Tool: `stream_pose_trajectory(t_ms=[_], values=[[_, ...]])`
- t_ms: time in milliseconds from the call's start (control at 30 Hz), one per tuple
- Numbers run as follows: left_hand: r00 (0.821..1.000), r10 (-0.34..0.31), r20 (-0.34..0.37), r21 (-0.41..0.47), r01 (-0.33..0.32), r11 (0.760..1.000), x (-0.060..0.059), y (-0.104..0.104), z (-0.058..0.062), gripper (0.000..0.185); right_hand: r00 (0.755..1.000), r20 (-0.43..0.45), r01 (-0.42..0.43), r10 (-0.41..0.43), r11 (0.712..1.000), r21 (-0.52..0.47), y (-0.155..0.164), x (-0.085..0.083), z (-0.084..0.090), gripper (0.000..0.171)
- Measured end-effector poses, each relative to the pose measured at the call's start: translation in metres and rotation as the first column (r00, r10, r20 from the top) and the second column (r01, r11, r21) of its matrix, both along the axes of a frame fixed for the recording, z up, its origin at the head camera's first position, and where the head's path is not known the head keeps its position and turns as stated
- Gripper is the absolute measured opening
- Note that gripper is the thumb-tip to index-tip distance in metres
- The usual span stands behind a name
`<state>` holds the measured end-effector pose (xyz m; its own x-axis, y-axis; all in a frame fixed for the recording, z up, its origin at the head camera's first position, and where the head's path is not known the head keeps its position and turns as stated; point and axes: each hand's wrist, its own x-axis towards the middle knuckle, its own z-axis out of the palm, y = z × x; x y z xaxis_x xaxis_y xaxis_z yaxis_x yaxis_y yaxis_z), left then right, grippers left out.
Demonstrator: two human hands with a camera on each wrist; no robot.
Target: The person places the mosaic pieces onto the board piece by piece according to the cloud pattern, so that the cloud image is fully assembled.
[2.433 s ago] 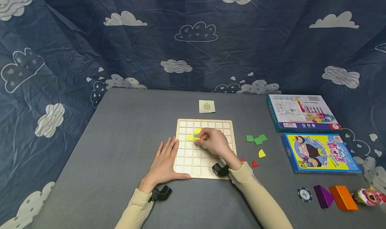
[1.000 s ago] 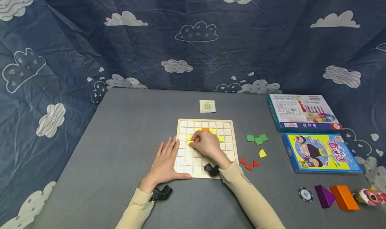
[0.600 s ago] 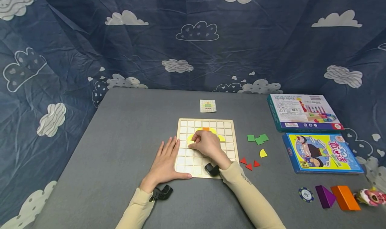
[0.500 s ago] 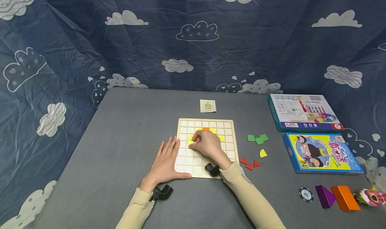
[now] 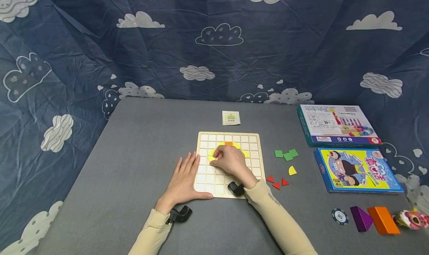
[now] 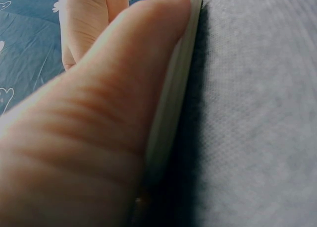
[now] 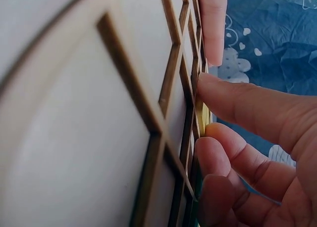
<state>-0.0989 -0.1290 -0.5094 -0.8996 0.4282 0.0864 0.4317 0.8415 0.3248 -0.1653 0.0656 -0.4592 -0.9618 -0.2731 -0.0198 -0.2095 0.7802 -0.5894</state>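
The right hand (image 5: 229,161) pinches a yellow piece (image 5: 211,157) on the wooden grid board (image 5: 254,161); the flat, open left hand (image 5: 182,180) presses the board's left edge.

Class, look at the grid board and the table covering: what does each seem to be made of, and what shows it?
Grid board: likely thin pale wood, matte; the right wrist view shows darker edges on its lattice strips.
Table covering: seemingly grey felt-like fabric, matte; the left wrist view shows a fine fibrous texture.
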Motion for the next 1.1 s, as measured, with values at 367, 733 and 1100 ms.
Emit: stream_pose_trajectory(t_ms=[367, 733, 1100], values=[[1.0, -0.002, -0.001, -0.003, 0.002, 1.0, 0.0, 0.0, 0.0, 0.128, 0.998, 0.057, 0.002, 0.002, 0.998, -0.066, 0.016, 0.0, 0.004, 0.018], [1.0, -0.002, -0.013, 0.011, 0.002, 1.0, 0.001, -0.001, -0.001, 0.129, 0.998, 0.059, 0.036, -0.028, 0.99, -0.138, 0.056, -0.002, 0.018, 0.018], [1.0, -0.007, -0.008, 0.03, 0.007, 1.0, 0.0, -0.001, -0.002, 0.129, 0.988, -0.026, 0.148, -0.153, 0.978, -0.144, 0.114, -0.005, 0.013, 0.019]])
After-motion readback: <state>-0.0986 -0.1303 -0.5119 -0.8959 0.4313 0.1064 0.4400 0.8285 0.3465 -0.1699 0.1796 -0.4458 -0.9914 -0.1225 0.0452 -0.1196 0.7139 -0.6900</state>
